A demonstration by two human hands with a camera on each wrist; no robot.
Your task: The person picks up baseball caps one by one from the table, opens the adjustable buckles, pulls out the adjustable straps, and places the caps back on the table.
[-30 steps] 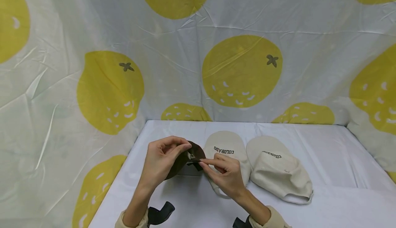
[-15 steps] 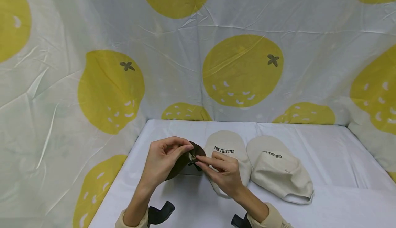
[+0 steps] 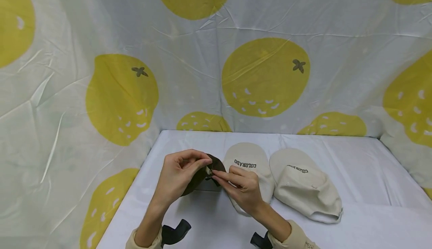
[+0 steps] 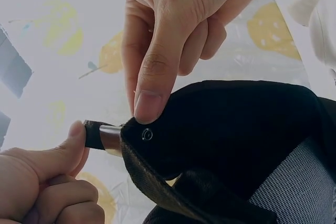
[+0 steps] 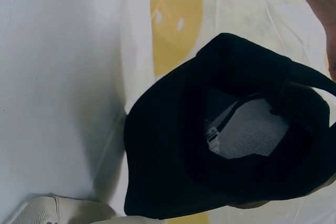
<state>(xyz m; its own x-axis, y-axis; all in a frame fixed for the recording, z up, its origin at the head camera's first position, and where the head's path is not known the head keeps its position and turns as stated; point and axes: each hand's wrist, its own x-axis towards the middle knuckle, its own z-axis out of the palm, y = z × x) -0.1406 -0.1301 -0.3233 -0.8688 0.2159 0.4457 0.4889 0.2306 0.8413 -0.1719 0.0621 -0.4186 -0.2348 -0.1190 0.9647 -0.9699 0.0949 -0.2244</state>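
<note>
Both hands hold a dark cap (image 3: 194, 184) above the table. The left hand (image 3: 177, 172) pinches the end of its dark strap (image 4: 94, 135), which runs out from a shiny metal buckle (image 4: 111, 139). Lower and to the right, the right hand (image 3: 242, 187) pinches the cap's edge beside that buckle, thumb close to a metal eyelet (image 4: 147, 135). In the right wrist view the cap's opening faces the camera, showing a pale mesh lining (image 5: 254, 129) and a small label (image 5: 212, 140); its brim (image 5: 155, 150) points left.
Two beige caps lettered COLORADO lie on the white table (image 3: 371, 174): one (image 3: 245, 153) partly behind the right hand, the other (image 3: 305, 187) farther right. Lemon-print cloth (image 3: 189, 72) hangs behind and at the sides. A black device (image 3: 175, 232) is on the left wrist.
The right fingers have shifted slightly left along the cap's edge toward the left fingers. The left hand keeps its pinch almost unmoved. The beige caps stay put.
</note>
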